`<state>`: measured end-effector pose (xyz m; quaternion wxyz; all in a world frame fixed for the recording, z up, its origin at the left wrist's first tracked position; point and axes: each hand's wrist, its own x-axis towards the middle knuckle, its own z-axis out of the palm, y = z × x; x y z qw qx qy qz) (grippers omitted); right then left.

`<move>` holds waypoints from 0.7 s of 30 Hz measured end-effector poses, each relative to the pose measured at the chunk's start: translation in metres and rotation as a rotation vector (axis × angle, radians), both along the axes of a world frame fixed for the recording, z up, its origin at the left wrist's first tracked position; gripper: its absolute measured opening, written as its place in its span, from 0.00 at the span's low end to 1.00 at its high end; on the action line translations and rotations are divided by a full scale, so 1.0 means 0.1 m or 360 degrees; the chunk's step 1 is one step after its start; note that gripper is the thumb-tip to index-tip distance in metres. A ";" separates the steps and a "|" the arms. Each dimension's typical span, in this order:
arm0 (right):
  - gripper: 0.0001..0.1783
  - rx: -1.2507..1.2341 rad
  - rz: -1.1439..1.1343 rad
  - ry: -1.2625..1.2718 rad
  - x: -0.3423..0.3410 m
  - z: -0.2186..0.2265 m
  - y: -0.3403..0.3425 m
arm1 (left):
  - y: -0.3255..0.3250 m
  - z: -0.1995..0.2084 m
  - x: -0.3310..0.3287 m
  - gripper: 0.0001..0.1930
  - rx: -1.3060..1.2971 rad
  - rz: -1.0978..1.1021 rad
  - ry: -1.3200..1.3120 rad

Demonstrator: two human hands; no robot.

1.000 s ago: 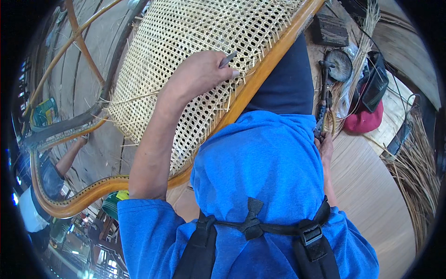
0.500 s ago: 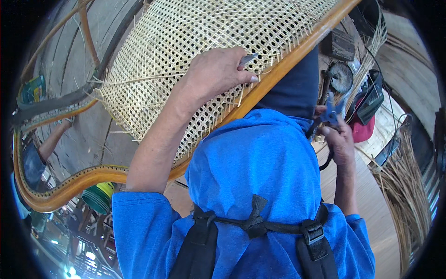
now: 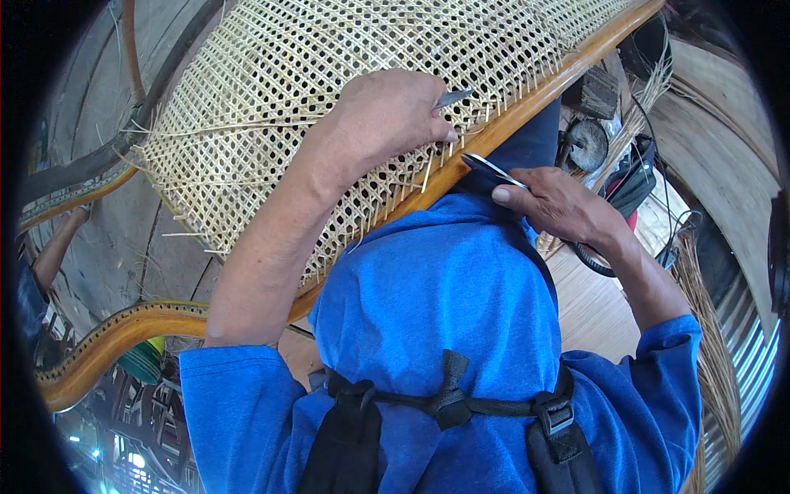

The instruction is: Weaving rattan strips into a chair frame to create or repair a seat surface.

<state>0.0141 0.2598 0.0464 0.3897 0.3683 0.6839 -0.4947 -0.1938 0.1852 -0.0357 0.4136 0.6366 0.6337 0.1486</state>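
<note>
A pale woven cane panel (image 3: pixel 271 90) spans a varnished wooden frame (image 3: pixel 527 111), with short loose strand ends sticking out along the near edge. On the weave beside that edge rests my left hand (image 3: pixel 391 111), closed around a pointed grey metal tool (image 3: pixel 453 98) whose tip pokes out past the fingers. The thumb touches strand ends at the frame. Just right of the frame, my right hand (image 3: pixel 559 202) grips scissors (image 3: pixel 492 170); their blades point up and left toward the wooden rail. The scissors' handles are mostly hidden in the fingers.
Long cane strands (image 3: pixel 716 354) lie in a bundle at the right. A dark block (image 3: pixel 599 92), a round disc-shaped object (image 3: pixel 587 145) and a black bag-like item (image 3: pixel 635 177) sit beyond my right hand. Another person's arm (image 3: pixel 62 247) shows at far left.
My right hand has come from the blue pliers at the right over to the frame's edge, now with scissors in it. My left hand stays at nearly the same spot on the weave.
</note>
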 end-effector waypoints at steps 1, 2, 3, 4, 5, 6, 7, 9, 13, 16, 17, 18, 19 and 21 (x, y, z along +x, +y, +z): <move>0.34 0.0000 0.0050 0.0015 -0.03 -0.02 0.01 | 0.00 0.00 0.00 0.18 0.0000 0.0001 0.0012; 0.35 -0.0002 0.0100 0.0031 -0.05 -0.04 0.02 | 0.00 0.00 0.01 0.18 0.0000 0.0002 0.0025; 0.35 -0.0006 0.0099 0.0025 -0.07 -0.05 0.02 | 0.00 0.00 0.01 0.18 -0.0005 0.0002 0.0019; 0.35 -0.0016 0.0134 -0.0019 -0.09 -0.06 0.02 | -0.01 0.00 0.01 0.18 0.0026 0.0004 0.0030; 0.35 -0.0026 0.0168 -0.0062 -0.09 -0.07 0.03 | -0.01 0.00 0.02 0.18 0.0056 0.0005 0.0042; 0.35 -0.0030 0.0167 -0.0064 -0.10 -0.08 0.03 | -0.01 0.00 0.01 0.18 0.0052 0.0004 0.0040; 0.36 -0.0048 0.0157 -0.0039 -0.09 -0.10 0.03 | -0.02 0.01 0.01 0.18 0.0050 -0.0001 0.0041; 0.36 -0.0070 0.0142 -0.0013 -0.09 -0.13 0.03 | -0.01 0.01 0.00 0.17 0.0043 -0.0009 0.0042; 0.38 -0.0247 -0.0076 -0.0053 -0.06 -0.19 0.01 | 0.00 0.00 -0.01 0.17 0.0022 -0.0034 0.0047; 0.38 -0.0348 -0.0247 -0.0097 -0.06 -0.20 0.00 | 0.01 -0.01 0.00 0.17 0.0007 -0.0035 0.0030; 0.38 -0.0377 -0.0300 -0.0101 -0.06 -0.20 -0.01 | 0.01 -0.01 0.01 0.17 0.0002 -0.0034 0.0031; 0.38 -0.0379 -0.0308 -0.0098 -0.05 -0.20 -0.01 | 0.01 -0.01 0.01 0.17 0.0001 -0.0042 0.0033; 0.37 -0.0380 -0.0301 -0.0087 -0.04 -0.20 -0.01 | 0.01 0.00 0.01 0.17 -0.0017 -0.0040 0.0038; 0.37 -0.0380 -0.0307 -0.0072 0.00 -0.21 -0.02 | 0.02 0.00 0.00 0.17 -0.0033 -0.0049 0.0045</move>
